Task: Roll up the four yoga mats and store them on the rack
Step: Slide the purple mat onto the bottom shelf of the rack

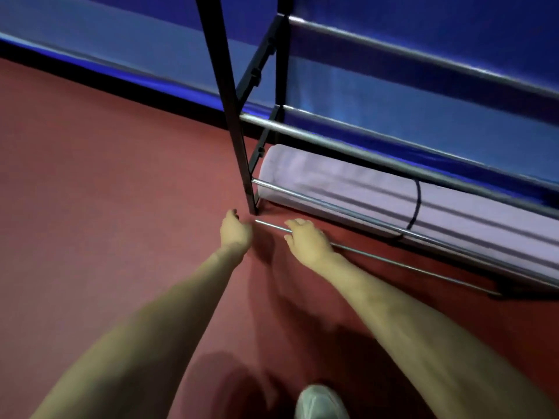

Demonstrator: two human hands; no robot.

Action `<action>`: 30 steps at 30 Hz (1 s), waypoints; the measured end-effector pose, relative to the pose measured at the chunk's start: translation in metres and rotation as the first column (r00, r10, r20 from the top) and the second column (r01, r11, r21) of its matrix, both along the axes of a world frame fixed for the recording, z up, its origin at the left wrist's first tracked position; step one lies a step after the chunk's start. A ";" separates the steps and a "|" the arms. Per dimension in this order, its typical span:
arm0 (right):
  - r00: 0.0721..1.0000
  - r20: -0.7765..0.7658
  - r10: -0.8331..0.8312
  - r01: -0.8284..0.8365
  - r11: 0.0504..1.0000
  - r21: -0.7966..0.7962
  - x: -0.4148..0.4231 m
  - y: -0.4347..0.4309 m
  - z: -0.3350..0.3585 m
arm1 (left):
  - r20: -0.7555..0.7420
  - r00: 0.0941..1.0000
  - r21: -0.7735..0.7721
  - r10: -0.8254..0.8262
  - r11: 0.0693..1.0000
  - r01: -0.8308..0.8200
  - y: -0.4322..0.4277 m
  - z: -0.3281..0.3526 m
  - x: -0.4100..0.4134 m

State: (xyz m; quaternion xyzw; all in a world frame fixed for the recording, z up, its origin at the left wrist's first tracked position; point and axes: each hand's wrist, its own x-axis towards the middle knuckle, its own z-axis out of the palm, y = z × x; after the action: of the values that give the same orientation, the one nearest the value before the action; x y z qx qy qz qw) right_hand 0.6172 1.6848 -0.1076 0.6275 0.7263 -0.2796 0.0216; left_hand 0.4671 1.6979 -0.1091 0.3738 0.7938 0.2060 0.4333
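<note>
**One mat on the rack's lowest tier, both hands at its foot**

A red floor [106, 176] is seen in front of the rack [230, 101] and under it. A blue wall [121, 31] is set behind the rack, edged at the bottom by a black skirting [121, 83].

The rack is made of black posts and silver rails, and only its left end is in view.

One rolled lilac mat [348, 179] is laid lengthwise on the rack's lowest tier, behind a front rail. Its left end is just inside the rack's near post. The upper tiers that can be seen are crossed only by rails. No other mat is shown.

Two bare forearms are stretched towards the foot of the rack's near post.

The left hand [235, 232] is held just left of that foot, its fingers loosely relaxed, with nothing in it.

The right hand [307, 240] is placed just right of the foot, over the rack's bottom rail [408, 267]. Its fingers are slack and slightly parted. Whether the rail is touched cannot be told, since the hand is blurred.

A pale shoe [320, 402] is planted on the floor well in front of the rack.

A thin black strap [417, 204] is looped around the mat, further along the rack from the near post.
</note>
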 end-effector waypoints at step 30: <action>0.965 -0.174 -0.196 0.224 0.961 0.161 -0.017 0.024 -0.071 | 0.260 0.943 0.304 0.210 0.909 -0.286 0.011 -0.078 0.032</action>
State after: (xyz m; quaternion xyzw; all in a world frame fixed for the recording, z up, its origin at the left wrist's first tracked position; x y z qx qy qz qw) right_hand 0.6006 1.7085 -0.1791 0.6767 0.6771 -0.2624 -0.1218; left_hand 0.4994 1.7085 -0.1869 0.3128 0.7347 0.4329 0.4184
